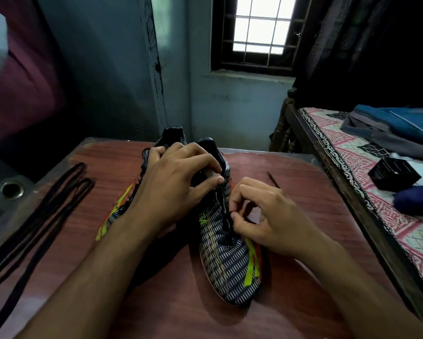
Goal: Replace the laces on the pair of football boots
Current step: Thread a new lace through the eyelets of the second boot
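Two dark football boots with white dashes and neon-yellow stripes stand side by side on the wooden table, toes toward me. My left hand (178,184) lies over the collars of both and grips the right boot (230,263) at its opening. The left boot (118,211) is mostly hidden under that hand and forearm. My right hand (261,216) pinches the black lace (226,223) threaded through the right boot's eyelets. One end of this lace (274,182) trails on the table behind the right hand.
Loose black laces (31,221) lie in long loops on the reddish wooden table (176,314) at the left. A bed with a patterned sheet (367,182), folded clothes and a small black box (393,176) stands close on the right. A wall and window are behind.
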Demonstrator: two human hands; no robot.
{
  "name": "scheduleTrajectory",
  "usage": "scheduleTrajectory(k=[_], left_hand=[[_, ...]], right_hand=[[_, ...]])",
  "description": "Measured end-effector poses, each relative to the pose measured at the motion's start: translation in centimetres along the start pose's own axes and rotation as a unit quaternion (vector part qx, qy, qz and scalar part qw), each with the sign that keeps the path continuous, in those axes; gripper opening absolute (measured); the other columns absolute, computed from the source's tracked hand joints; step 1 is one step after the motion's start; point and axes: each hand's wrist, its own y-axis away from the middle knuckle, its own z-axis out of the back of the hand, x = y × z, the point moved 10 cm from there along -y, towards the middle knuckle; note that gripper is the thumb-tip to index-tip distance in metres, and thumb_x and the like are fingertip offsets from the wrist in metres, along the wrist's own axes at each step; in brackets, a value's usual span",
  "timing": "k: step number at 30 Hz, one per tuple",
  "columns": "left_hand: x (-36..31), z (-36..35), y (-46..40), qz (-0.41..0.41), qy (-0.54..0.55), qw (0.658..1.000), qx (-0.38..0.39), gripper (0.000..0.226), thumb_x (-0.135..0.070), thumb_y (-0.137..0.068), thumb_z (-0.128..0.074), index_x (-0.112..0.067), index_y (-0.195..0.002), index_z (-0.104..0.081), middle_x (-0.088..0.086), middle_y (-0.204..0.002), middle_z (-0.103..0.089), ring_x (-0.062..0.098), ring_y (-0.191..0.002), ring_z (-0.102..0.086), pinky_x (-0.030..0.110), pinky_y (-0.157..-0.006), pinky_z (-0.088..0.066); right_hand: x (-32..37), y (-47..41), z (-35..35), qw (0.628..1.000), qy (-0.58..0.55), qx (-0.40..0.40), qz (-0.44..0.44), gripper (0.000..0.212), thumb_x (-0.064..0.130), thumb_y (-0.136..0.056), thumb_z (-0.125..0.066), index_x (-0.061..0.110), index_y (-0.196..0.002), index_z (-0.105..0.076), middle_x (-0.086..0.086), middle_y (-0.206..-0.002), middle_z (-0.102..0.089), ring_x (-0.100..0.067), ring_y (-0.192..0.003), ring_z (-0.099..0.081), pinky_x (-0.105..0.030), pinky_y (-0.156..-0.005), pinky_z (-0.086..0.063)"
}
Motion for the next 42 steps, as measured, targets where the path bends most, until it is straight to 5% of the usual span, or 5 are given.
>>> scheduleTrajectory(k=[9, 17, 30, 39, 42], left_hand=[[0.0, 2.8, -0.2, -0.003, -0.053, 0.993, -0.104, 0.029, -0.056, -0.085, -0.063, -0.033, -0.100, -0.074, -0.011, -0.110, -0.064, 0.017, -0.102, -0.055, 0.036, -0.085, -0.032], [-1.0, -0.8, 0.0, -0.055, 0.043, 0.995, 0.070, 0.027, -0.051, -0.093, -0.053, -0.032, -0.099, -0.072, -0.018, -0.102, -0.065, 0.009, -0.096, -0.057, 0.047, -0.088, -0.049], [-1.2, -2.1, 0.0, -0.042, 0.084, 0.988, 0.123, 0.026, -0.043, -0.090, -0.046, -0.043, -0.097, -0.072, -0.031, -0.086, -0.056, -0.005, -0.084, -0.052, 0.043, -0.087, -0.042], [-0.8, -4.1, 0.7, 0.009, 0.005, 0.981, 0.195, 0.044, -0.068, -0.075, -0.031, -0.053, -0.091, -0.069, -0.033, -0.103, -0.053, -0.003, -0.101, -0.042, 0.035, -0.094, -0.023], [-0.8, -4.4, 0.9, 0.021, -0.008, 0.973, 0.231, 0.024, -0.061, -0.087, -0.044, -0.054, -0.091, -0.067, -0.030, -0.101, -0.052, -0.001, -0.101, -0.041, 0.036, -0.094, -0.021]], right_hand=[[-0.8, 0.0, 0.7, 0.999, -0.032, -0.028, -0.019, 0.001, 0.026, -0.086, -0.068, 0.026, -0.087, -0.067, 0.016, -0.089, -0.066, -0.014, -0.084, -0.068, -0.029, -0.074, -0.056], [0.5, 0.0, 1.1, 0.996, 0.027, -0.072, 0.036, 0.011, 0.003, -0.081, -0.071, 0.012, -0.083, -0.064, 0.007, -0.085, -0.065, -0.013, -0.078, -0.065, -0.034, -0.068, -0.055], [-2.0, 0.2, 0.2, 0.997, -0.025, 0.028, -0.067, 0.015, 0.018, -0.097, -0.066, 0.031, -0.100, -0.071, 0.016, -0.104, -0.064, -0.011, -0.101, -0.066, -0.038, -0.086, -0.058], [-1.8, 0.3, -0.3, 0.994, 0.003, 0.086, -0.062, 0.015, 0.017, -0.100, -0.063, 0.031, -0.102, -0.069, 0.017, -0.104, -0.059, -0.007, -0.105, -0.059, -0.029, -0.091, -0.050], [-1.8, 0.5, -0.8, 0.990, -0.019, 0.125, -0.069, 0.015, 0.021, -0.102, -0.061, 0.033, -0.104, -0.069, 0.016, -0.108, -0.056, -0.010, -0.108, -0.057, -0.036, -0.092, -0.050]])
